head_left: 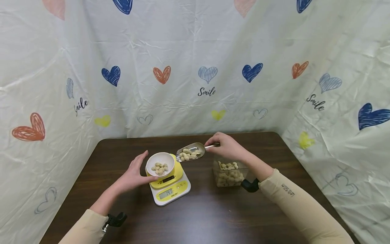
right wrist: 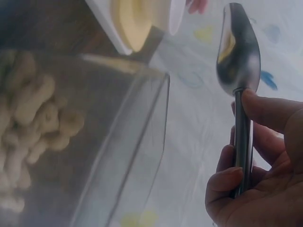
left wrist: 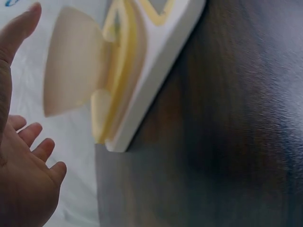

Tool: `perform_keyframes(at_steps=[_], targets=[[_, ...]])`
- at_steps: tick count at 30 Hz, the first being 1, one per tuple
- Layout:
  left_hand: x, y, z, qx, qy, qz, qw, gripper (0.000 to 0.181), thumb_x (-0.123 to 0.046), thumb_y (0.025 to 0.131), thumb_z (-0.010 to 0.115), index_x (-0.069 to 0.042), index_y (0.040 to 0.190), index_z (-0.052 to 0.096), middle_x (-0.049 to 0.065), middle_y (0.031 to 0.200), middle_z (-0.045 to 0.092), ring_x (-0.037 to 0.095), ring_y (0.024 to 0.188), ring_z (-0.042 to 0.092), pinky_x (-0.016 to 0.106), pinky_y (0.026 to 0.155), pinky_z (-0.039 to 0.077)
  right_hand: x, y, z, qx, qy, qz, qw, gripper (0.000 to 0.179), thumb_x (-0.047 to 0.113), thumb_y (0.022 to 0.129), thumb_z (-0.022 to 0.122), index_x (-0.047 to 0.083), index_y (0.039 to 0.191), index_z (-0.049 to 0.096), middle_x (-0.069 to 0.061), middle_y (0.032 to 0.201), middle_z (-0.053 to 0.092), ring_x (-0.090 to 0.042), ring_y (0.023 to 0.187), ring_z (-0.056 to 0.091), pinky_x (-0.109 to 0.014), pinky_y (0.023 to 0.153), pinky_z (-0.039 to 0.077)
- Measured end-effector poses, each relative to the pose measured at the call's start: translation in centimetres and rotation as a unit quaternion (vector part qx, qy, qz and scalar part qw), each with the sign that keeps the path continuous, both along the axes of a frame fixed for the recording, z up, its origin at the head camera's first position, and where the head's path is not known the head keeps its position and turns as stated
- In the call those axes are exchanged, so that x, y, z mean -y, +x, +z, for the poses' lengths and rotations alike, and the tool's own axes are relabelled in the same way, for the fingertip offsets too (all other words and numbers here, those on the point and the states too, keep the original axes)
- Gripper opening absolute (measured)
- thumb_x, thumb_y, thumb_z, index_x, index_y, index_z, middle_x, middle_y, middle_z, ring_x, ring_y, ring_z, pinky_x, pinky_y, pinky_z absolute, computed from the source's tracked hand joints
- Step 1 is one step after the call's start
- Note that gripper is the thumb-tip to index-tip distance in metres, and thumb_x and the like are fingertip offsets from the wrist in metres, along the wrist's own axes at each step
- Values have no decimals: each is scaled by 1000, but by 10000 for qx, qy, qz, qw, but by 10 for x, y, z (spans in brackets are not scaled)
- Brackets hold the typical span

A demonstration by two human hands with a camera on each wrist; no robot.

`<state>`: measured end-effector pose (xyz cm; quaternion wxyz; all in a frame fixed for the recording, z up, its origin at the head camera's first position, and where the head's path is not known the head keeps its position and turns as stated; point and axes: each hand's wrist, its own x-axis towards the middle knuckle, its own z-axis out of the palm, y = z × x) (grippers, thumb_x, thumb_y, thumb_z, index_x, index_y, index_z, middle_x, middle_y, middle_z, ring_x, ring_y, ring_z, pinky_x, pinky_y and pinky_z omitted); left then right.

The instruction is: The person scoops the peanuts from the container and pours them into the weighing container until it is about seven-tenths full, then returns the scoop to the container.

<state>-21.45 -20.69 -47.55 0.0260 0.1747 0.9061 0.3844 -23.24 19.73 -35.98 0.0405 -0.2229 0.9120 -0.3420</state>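
A metal scoop [head_left: 191, 151] loaded with peanuts is held level by my right hand [head_left: 223, 146], whose fingers and thumb grip its handle. The scoop's tip is just right of a white bowl [head_left: 148, 166], above the scale's edge. Several peanuts [head_left: 159, 168] lie in the bowl, which stands on a yellow and white kitchen scale [head_left: 182, 189] with a lit display. My left hand [head_left: 134, 173] is spread beside the bowl, thumb toward its near side. In the left wrist view, its fingers [left wrist: 43, 150] are apart from the bowl.
A clear plastic box [head_left: 221, 183] of peanuts stands under my right forearm. The dark wooden table [head_left: 207, 220] runs back to a white curtain [head_left: 182, 118] printed with hearts. Each wrist wears a black strap.
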Motion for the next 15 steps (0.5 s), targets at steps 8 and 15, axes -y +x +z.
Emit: perform_keyframes(at_steps=[8,15], targets=[[-3,-3,-11,396,149,-30,9991,119,-49,79,87,-11,164,14,17,166,20,41,151,16,68,113,24,27,-4,-9,-63,-29,111,9999,14,25,99,72,19,110,78,0,111,61,-19,99,57,-40,85,48],[-6,-5,-13,529,134,1,9985,118,-51,79,86,-14,165,14,19,164,21,41,150,18,68,111,26,49,-13,-18,-507,405,223,9976,11,22,98,73,17,107,78,0,106,61,-25,101,57,-39,83,47]])
